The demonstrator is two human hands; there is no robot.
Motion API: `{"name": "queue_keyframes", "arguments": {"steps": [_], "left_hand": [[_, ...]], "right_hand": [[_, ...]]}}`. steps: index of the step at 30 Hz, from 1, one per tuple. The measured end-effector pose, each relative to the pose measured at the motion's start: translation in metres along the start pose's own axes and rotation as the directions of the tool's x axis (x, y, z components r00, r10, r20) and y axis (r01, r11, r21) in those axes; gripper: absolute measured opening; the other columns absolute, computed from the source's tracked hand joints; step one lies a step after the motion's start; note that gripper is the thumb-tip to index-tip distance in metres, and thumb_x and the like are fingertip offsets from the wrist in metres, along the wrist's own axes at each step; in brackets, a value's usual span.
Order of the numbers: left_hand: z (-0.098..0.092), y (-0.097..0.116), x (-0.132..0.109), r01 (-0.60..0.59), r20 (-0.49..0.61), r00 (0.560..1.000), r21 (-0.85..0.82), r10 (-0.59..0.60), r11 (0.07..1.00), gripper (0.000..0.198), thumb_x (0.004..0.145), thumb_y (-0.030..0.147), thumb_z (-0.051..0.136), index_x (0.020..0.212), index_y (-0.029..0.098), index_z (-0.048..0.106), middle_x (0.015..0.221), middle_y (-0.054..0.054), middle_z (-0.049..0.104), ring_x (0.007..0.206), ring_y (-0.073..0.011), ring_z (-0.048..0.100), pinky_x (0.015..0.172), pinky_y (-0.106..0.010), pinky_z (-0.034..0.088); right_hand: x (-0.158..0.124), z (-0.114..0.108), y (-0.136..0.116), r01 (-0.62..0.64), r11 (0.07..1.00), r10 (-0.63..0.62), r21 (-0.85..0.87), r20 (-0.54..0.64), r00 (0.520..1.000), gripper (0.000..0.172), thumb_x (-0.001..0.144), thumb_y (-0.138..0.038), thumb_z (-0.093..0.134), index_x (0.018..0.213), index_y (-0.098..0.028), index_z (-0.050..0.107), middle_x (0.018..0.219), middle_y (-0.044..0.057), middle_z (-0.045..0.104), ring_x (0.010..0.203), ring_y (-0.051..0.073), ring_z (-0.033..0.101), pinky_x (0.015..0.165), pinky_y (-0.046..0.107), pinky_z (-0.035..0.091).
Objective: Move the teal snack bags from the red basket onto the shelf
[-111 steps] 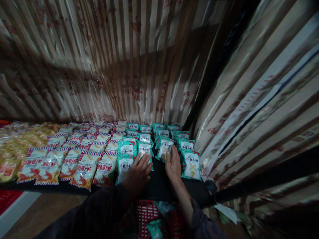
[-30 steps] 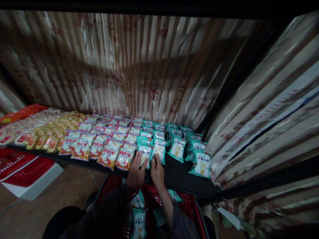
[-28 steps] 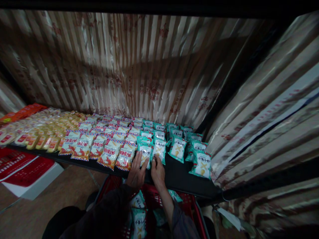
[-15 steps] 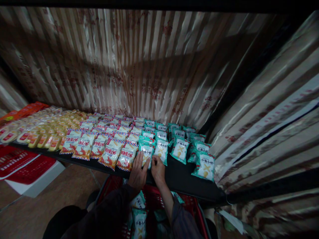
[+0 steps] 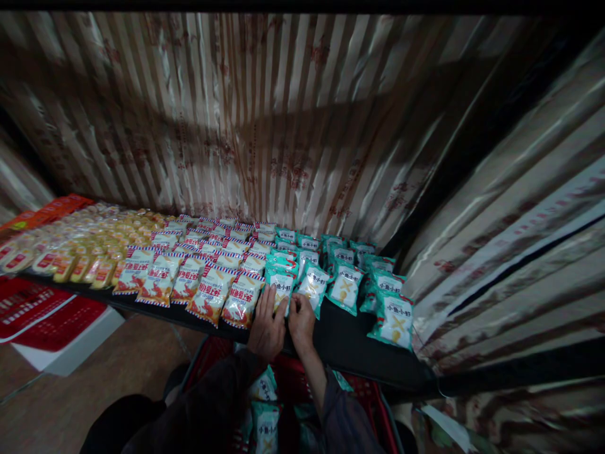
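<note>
My left hand [image 5: 267,325] lies with its fingers stretched flat on the lower front of a teal-and-white snack packet [image 5: 281,281], at the front of its row on the black shelf [image 5: 340,340]. Close beside it, my right hand [image 5: 301,320] has its fingers curled into a pinch near that packet's lower right edge. Whatever the pinch holds is hidden. Another teal packet [image 5: 313,287] leans just beyond the right fingertips. To the left of my hands stands a red-and-white snack packet [image 5: 242,297] with striped edges.
More teal packets [image 5: 394,321] stand in rows to the right. Small wrapped snacks [image 5: 99,252] and an orange package [image 5: 51,211] fill the shelf's left. Below me, a red basket [image 5: 373,403] contains teal packets. A striped curtain [image 5: 283,126] hangs behind.
The view has shifted slightly, so the right-hand packets appear a little farther right. Both hands keep nearly the same place at the front teal packet.
</note>
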State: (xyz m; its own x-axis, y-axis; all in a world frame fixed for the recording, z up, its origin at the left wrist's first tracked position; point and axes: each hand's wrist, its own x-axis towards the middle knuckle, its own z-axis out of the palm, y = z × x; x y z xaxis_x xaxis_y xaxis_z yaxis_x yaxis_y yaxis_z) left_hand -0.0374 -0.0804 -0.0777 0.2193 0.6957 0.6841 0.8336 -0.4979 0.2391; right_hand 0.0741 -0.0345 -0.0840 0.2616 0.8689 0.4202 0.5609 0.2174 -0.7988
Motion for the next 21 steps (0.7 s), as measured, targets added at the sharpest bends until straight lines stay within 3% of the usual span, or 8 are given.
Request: {"name": "queue_keyframes", "arguments": {"steps": [3,8,12,14,17,21], "left_hand": [[0.002,0.0,-0.001,0.008,-0.004,1.0,0.015,-0.008,1.0,0.063,0.082,0.007,0.043,0.144,0.012,0.032,0.159,-0.017,-0.001,0.145,-0.0365,0.005,0.107,-0.059,0.033],[0.003,0.0,-0.002,-0.016,-0.009,1.0,0.064,0.017,0.998,0.068,0.083,0.007,0.044,0.148,0.013,0.023,0.158,-0.018,-0.002,0.145,-0.0367,0.007,0.106,-0.058,0.035],[0.004,-0.001,-0.004,-0.02,0.003,1.0,0.092,0.02,0.996,0.063,0.086,0.009,0.042,0.147,0.014,0.027,0.158,-0.019,0.008,0.145,-0.0352,0.011,0.104,-0.054,0.036],[0.005,0.0,-0.005,-0.01,0.016,1.0,0.118,0.009,0.993,0.061,0.086,0.009,0.042,0.146,0.014,0.029,0.157,-0.02,0.015,0.145,-0.0344,0.014,0.103,-0.052,0.037],[0.004,0.001,-0.005,0.021,0.03,0.999,0.176,-0.027,0.984,0.057,0.088,0.011,0.042,0.144,0.014,0.034,0.154,-0.021,0.024,0.144,-0.034,0.019,0.101,-0.049,0.037],[0.001,0.004,-0.005,0.031,0.006,0.999,0.22,-0.033,0.975,0.053,0.088,0.015,0.043,0.141,0.014,0.039,0.151,-0.02,0.032,0.142,-0.033,0.026,0.099,-0.047,0.036]], "right_hand": [[-0.005,-0.003,-0.001,0.035,0.999,-0.035,-0.012,-0.003,0.999,0.028,0.086,-0.034,0.04,0.09,-0.018,0.063,0.086,0.009,0.066,0.08,0.021,0.06,0.076,0.034,0.048],[-0.01,-0.021,-0.004,0.121,0.979,-0.132,-0.165,-0.059,0.989,0.034,0.09,-0.035,0.039,0.104,-0.017,0.064,0.109,0.013,0.062,0.107,0.025,0.054,0.093,0.04,0.042],[0.0,-0.036,0.0,0.021,0.952,-0.102,-0.307,-0.249,0.963,0.046,0.089,-0.043,0.042,0.119,-0.012,0.058,0.126,0.02,0.053,0.12,0.032,0.045,0.099,0.047,0.036],[0.006,-0.039,0.004,-0.045,0.945,-0.055,-0.325,-0.29,0.955,0.058,0.087,-0.049,0.044,0.128,-0.009,0.05,0.13,0.023,0.05,0.123,0.036,0.043,0.098,0.049,0.034],[0.013,-0.039,0.012,-0.145,0.939,0.075,-0.312,-0.224,0.972,0.072,0.083,-0.055,0.049,0.137,-0.008,0.041,0.127,0.025,0.055,0.115,0.037,0.051,0.093,0.047,0.037],[0.015,-0.037,0.015,-0.205,0.93,0.18,-0.306,-0.108,0.978,0.073,0.082,-0.051,0.05,0.141,-0.009,0.037,0.12,0.024,0.061,0.104,0.036,0.059,0.085,0.044,0.042]]}}
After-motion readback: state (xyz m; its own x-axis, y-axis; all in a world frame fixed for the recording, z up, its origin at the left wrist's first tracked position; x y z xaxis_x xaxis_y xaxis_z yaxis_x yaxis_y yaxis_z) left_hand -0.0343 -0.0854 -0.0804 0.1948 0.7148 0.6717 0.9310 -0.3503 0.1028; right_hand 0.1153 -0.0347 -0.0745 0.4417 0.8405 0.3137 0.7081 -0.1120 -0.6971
